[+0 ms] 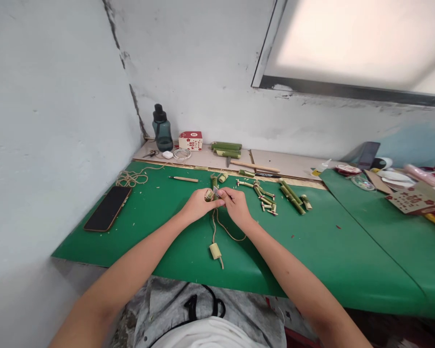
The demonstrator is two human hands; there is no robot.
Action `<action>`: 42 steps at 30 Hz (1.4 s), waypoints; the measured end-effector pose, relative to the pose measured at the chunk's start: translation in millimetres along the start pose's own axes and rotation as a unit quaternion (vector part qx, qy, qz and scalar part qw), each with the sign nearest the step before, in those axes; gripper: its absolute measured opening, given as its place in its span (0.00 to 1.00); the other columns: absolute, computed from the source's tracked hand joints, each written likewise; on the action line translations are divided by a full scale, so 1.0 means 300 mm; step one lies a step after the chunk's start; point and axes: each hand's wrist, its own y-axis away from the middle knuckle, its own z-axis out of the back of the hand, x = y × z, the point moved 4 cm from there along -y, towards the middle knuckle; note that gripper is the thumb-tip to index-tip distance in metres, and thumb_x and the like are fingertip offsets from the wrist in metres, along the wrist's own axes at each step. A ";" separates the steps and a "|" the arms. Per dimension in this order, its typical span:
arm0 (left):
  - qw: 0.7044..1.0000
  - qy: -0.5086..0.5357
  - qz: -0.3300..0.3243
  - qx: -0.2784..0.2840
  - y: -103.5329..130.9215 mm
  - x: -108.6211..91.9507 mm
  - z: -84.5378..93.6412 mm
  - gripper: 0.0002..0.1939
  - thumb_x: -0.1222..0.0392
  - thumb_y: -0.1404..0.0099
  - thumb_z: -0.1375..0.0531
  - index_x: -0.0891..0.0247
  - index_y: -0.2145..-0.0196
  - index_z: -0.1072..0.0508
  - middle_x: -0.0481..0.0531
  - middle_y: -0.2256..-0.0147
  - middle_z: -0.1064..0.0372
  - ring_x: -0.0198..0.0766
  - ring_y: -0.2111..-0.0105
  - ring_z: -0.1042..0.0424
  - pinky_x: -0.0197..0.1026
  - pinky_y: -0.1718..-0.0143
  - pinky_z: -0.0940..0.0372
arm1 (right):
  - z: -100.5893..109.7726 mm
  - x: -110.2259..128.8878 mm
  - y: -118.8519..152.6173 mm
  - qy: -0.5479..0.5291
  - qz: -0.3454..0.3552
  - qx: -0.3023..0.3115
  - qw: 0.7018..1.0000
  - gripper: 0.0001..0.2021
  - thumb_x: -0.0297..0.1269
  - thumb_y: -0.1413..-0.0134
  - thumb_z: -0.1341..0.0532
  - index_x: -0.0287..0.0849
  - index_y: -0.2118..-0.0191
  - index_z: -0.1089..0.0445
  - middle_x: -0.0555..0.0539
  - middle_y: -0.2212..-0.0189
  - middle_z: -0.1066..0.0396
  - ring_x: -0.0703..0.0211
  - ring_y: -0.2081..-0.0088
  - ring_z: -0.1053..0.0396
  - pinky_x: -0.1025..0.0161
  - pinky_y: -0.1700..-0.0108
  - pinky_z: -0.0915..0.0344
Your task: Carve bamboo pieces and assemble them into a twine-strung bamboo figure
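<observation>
My left hand (198,205) is closed around a small bamboo piece (209,195), its pale cut end showing between the fingers. A green bamboo tube (214,181) stands up just beyond the fingertips. My right hand (235,203) meets it with thumb and forefinger pinched on something small and greyish that I cannot make out. Twine (214,227) hangs from below the hands onto the table, looping to the right. A pale bamboo bead (215,251) is threaded on it near its end. A short bamboo offcut (223,178) lies just past my hands.
A jointed bamboo figure (263,193) and bamboo tubes (292,197) lie to the right on the green mat (297,251). Behind are a hammer (253,166), a craft knife (184,179) and a bottle (163,130). A phone (108,209) and coiled twine (128,179) lie left.
</observation>
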 end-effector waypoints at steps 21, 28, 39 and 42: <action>0.964 -0.266 -0.011 0.004 0.011 -0.012 0.023 0.23 0.36 0.38 0.38 0.57 0.70 0.39 0.49 0.73 0.31 0.42 0.73 0.34 0.41 0.72 0.53 | -0.010 -0.010 -0.002 0.005 -0.019 0.157 0.987 0.26 0.57 0.34 0.46 0.41 0.77 0.36 0.53 0.81 0.42 0.65 0.76 0.46 0.65 0.71 0.50; 0.963 -0.270 -0.003 -0.013 0.022 -0.028 0.005 0.23 0.35 0.33 0.43 0.58 0.71 0.34 0.52 0.71 0.29 0.44 0.71 0.32 0.41 0.72 0.54 | -0.003 -0.028 -0.009 -0.030 -0.043 0.094 0.994 0.25 0.57 0.34 0.45 0.41 0.73 0.32 0.53 0.81 0.41 0.64 0.77 0.43 0.65 0.72 0.48; 0.975 -0.220 0.006 -0.031 0.011 -0.016 0.030 0.27 0.30 0.36 0.44 0.58 0.71 0.42 0.46 0.75 0.38 0.37 0.76 0.42 0.41 0.72 0.55 | 0.020 -0.010 -0.004 -0.046 -0.052 -0.024 0.997 0.29 0.65 0.36 0.47 0.42 0.74 0.35 0.53 0.82 0.42 0.64 0.78 0.45 0.64 0.73 0.47; 0.970 -0.240 -0.014 -0.023 0.013 -0.021 0.033 0.26 0.32 0.33 0.46 0.57 0.70 0.43 0.46 0.75 0.39 0.38 0.76 0.42 0.41 0.72 0.56 | 0.029 -0.016 -0.007 -0.062 -0.054 -0.032 0.996 0.28 0.64 0.36 0.46 0.42 0.73 0.34 0.52 0.81 0.40 0.63 0.78 0.43 0.63 0.73 0.45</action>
